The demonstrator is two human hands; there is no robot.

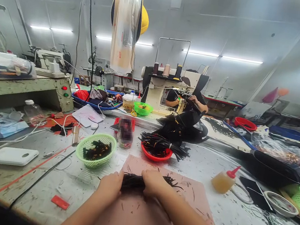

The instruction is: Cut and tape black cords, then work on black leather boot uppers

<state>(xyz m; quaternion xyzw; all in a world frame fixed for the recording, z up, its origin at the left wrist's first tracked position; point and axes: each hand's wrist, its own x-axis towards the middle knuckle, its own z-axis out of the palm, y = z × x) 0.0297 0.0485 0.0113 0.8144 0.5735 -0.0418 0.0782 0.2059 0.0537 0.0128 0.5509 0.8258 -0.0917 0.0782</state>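
Observation:
Both of my hands grip one bundle of thin black strips (132,181) lying across a pink mat (135,214) on the worktable. My left hand (109,188) closes on the bundle's left end, my right hand (153,183) on its right part, where loose strip ends (175,183) stick out. Just beyond the mat stand a green basket (96,150) with short black pieces and a red bowl (156,154) heaped with long black strips (163,145).
A glue bottle with a red tip (224,180) stands right of the mat. A white power bank (12,155) and cables lie to the left. Across the table a person (187,102) works at a sewing machine (168,83). A bagged item (126,23) hangs overhead.

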